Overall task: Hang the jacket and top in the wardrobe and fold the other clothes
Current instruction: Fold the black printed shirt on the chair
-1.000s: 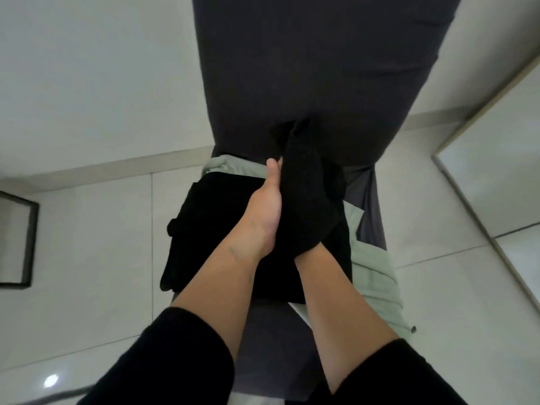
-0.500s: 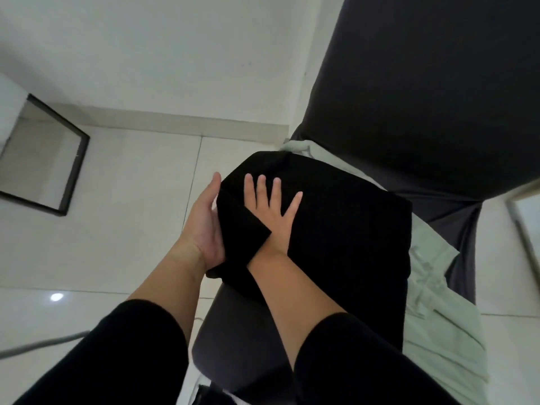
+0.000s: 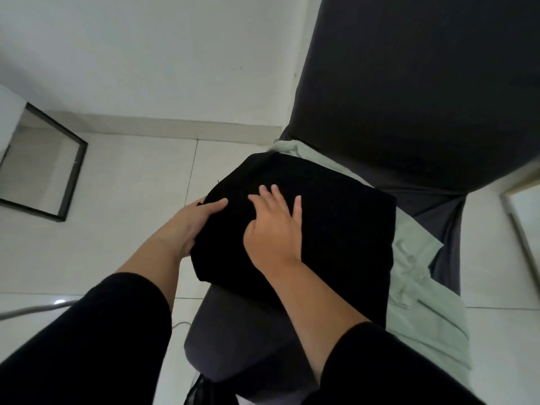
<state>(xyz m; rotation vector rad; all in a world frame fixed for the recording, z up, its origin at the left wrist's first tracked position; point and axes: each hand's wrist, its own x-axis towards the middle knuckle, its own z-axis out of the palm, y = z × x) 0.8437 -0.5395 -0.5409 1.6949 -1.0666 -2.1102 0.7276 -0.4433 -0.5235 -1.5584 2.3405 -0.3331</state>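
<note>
Mirror [image 3: 38, 168] leans at far left on the tiled floor [image 3: 122, 200]. Our left hand [image 3: 187, 226] cups the left edge of the folded black garment [image 3: 321, 235], thumb on top. Our right hand [image 3: 274, 229] presses flat on it, fingers spread. The garment lies on a pale green garment [image 3: 420, 276] on the grey chair [image 3: 423, 92].

Matt black folded cloth garment [image 3: 306, 229] lies over a smooth pale-green cloth garment [image 3: 420, 287]; the chair's dark grey fabric cover [image 3: 409, 83] looks matt; white floor tiles [image 3: 131, 185] glossy.
</note>
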